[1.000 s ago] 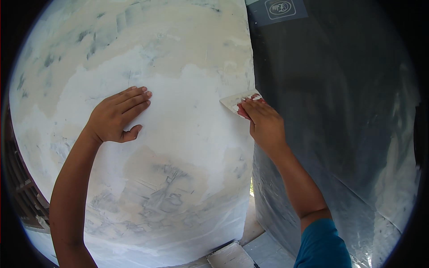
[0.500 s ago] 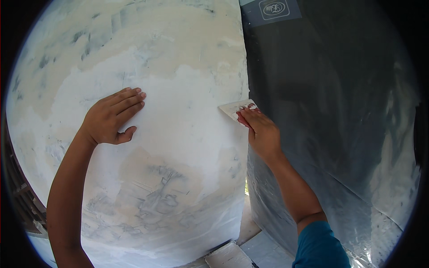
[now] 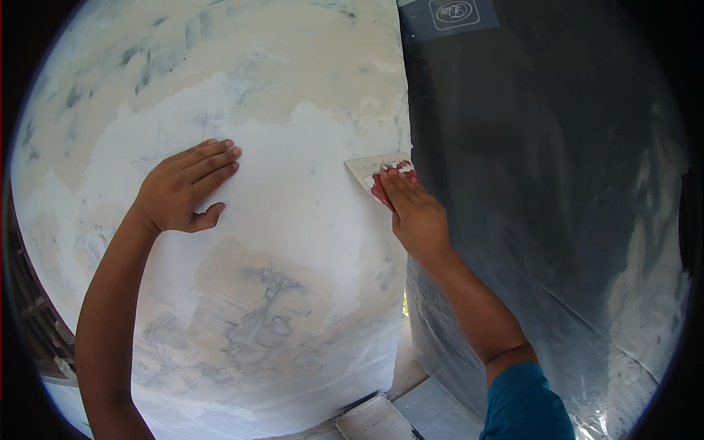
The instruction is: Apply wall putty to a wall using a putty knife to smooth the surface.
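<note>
A large panel (image 3: 286, 198), patched in white and beige filler with grey smears, fills the left and middle of the head view. Flat on it rests my left hand (image 3: 189, 185), its fingers stretched out and the thumb apart. My right hand (image 3: 419, 216) is closed on a putty knife (image 3: 367, 167) with a wide pale blade and a red, filler-caked grip. The blade lies against the white area near the panel's right edge. My fingers partly cover the grip.
Dark plastic sheeting (image 3: 543, 183) hangs to the right, with a label (image 3: 455, 15) at its top. Below the panel lies a filler-smeared board (image 3: 375, 420). Brown slats (image 3: 48, 323) show at the lower left.
My right hand has moved a little left and up with the putty knife, bringing the blade further in from the panel's edge. My left hand has stayed almost in place.
</note>
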{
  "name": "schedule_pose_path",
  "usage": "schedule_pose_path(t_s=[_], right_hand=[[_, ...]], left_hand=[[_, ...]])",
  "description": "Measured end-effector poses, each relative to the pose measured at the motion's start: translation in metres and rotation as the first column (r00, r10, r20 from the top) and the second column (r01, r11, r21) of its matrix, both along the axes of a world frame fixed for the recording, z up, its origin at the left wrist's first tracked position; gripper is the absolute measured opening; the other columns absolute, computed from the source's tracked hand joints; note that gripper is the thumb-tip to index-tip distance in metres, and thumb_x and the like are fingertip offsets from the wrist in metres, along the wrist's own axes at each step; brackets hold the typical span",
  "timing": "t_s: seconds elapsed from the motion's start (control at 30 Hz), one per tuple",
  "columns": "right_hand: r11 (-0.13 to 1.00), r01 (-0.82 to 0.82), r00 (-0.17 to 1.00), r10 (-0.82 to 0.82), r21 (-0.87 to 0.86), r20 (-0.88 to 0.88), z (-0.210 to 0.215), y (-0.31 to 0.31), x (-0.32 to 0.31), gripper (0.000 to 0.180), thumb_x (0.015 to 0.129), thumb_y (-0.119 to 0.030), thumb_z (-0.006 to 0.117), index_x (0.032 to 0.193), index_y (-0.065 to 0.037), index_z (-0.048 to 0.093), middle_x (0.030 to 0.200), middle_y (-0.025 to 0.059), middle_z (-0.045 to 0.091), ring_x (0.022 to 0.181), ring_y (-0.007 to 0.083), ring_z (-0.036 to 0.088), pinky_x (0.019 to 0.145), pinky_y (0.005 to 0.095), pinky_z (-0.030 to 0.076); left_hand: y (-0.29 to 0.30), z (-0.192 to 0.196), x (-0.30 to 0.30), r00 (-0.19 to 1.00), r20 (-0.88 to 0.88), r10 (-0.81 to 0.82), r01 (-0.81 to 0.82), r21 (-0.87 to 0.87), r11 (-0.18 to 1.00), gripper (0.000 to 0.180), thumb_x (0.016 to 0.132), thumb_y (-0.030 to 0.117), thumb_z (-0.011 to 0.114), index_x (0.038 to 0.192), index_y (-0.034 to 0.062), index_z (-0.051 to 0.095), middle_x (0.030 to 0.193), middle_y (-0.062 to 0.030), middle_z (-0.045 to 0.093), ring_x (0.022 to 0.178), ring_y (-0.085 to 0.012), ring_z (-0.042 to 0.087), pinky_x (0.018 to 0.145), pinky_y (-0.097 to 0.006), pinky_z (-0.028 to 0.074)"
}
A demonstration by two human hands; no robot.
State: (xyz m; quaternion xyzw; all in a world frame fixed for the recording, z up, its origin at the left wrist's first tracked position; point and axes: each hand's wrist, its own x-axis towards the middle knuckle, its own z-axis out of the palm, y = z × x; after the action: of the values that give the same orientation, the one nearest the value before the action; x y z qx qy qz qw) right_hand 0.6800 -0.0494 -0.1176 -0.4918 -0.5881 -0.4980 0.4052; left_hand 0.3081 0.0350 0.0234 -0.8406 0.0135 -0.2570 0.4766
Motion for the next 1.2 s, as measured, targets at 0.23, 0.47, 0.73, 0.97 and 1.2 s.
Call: schedule_pose_path(t_s=[0.23,0.47,0.73,0.97,1.2], right_hand=[[0.981,-0.044,0.994,0.061,0.186,-0.088,0.09,0.015,0.006,0.044,0.081,0.005,0.061,0.125,-0.005,0.065,0.125,0.0138,0.067,0.116,0.0269,0.065,0.1,0.0364,0.052],[0.995,-0.029,0.993,0.017,-0.098,-0.116,-0.067,-0.007,-0.027,0.046,0.078,0.003,0.067,0.124,-0.006,0.065,0.122,0.0132,0.069,0.116,0.0244,0.066,0.101,0.0365,0.053],[0.949,-0.113,0.993,0.118,0.293,0.001,0.09,-0.004,0.006,0.041,0.083,0.006,0.059,0.123,-0.004,0.065,0.125,0.0148,0.067,0.117,0.0284,0.064,0.105,0.0381,0.049],[0.971,-0.236,0.956,0.225,-0.035,-0.187,-0.072,-0.025,-0.003,0.046,0.075,0.01,0.062,0.116,-0.009,0.072,0.117,0.0136,0.071,0.112,0.0273,0.067,0.1,0.0377,0.053],[0.834,-0.405,0.547,0.549,0.375,-0.632,0.04,-0.019,0.065,0.027,0.09,-0.004,0.057,0.112,-0.001,0.072,0.083,0.0132,0.073,0.07,0.0102,0.062,0.067,0.0261,0.048]], left_hand=[[-0.007,0.001,0.002,1.0,-0.005,-0.007,0.007,0.023,1.0,0.048,0.069,0.016,0.067,0.113,-0.003,0.068,0.128,-0.0141,0.065,0.125,-0.0301,0.059,0.108,-0.041,0.048],[-0.004,-0.001,-0.003,1.0,-0.013,0.005,-0.004,0.011,1.0,0.049,0.069,0.016,0.067,0.114,-0.0034,0.068,0.128,-0.0145,0.065,0.126,-0.0299,0.059,0.109,-0.041,0.047],[-0.001,-0.002,0.007,1.0,-0.02,-0.005,0.005,-0.011,1.0,0.05,0.071,0.015,0.067,0.117,-0.0044,0.066,0.133,-0.0158,0.062,0.129,-0.0311,0.055,0.112,-0.042,0.044],[-0.004,-0.018,0.002,0.997,0.074,0.015,-0.011,-0.065,0.998,0.052,0.071,0.015,0.065,0.117,-0.0071,0.063,0.135,-0.0186,0.06,0.132,-0.035,0.053,0.114,-0.046,0.041],[-0.008,-0.022,0.012,0.99,0.14,0.001,0.011,-0.086,0.996,0.047,0.071,0.013,0.068,0.115,-0.0044,0.065,0.134,-0.0146,0.062,0.13,-0.0309,0.054,0.113,-0.044,0.042]])
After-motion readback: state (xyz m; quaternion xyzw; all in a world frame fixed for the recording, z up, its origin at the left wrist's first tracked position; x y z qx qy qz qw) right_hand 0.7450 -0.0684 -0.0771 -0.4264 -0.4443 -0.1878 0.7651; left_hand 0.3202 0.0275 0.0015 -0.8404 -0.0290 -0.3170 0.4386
